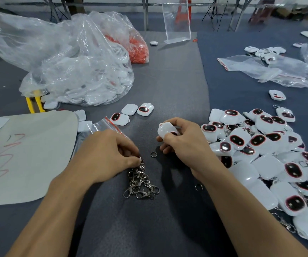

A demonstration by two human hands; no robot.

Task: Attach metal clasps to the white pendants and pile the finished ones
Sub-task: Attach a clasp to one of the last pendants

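Clasps [140,182] lie in a shiny silver heap on the grey table [168,80], right under the left hand [108,151]. The heap runs in a line from the fingertips back toward the person. The left hand is much nearer to it than the right hand [184,143]. Its thumb and fingers are curled and pinch one clasp [141,161] at the far end of the heap. I think that clasp is next to be lifted out, but it looks tangled with the others, so some may come along.

The right hand is curled round a white pendant [165,129] and holds it off to the right, across a small gap. The pendant is smooth, puffy and shiny, with a little loop at its top corner. Its dark face is mostly hidden by the fingers. A small ring [153,154] lies on the table between the two hands.

The pile of finished pendants [261,154] is on the right, just beside the right hand. Three more pendants [129,109] wait further away, past both hands
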